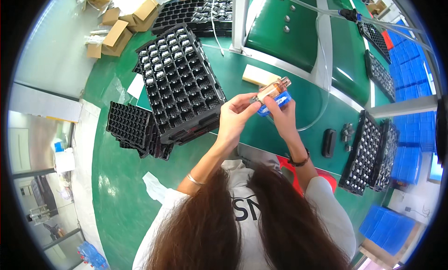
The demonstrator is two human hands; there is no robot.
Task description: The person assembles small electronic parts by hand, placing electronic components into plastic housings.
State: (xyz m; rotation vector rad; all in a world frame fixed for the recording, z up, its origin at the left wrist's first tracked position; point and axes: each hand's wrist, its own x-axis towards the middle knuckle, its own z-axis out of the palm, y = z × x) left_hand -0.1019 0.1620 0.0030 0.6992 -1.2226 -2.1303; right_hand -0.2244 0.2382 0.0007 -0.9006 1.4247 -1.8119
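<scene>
Over the green bench, my two hands are close together around a small clear-and-amber piece with a narrow clear end, its kind too small to tell. Against its underside lies a blue piece with white print. My left hand pinches the amber piece's near end between thumb and fingers. My right hand is closed around the blue piece, thumb toward the amber one. The fingers partly hide both pieces. Just beyond my hands is a pale yellow block. Left of them, a black tray has shiny parts in its far pockets.
Lower black trays are stacked at the left. More filled trays stand at the right, near a black oblong object. A metal post and a clear hose rise beyond the bench. Cardboard boxes sit far left.
</scene>
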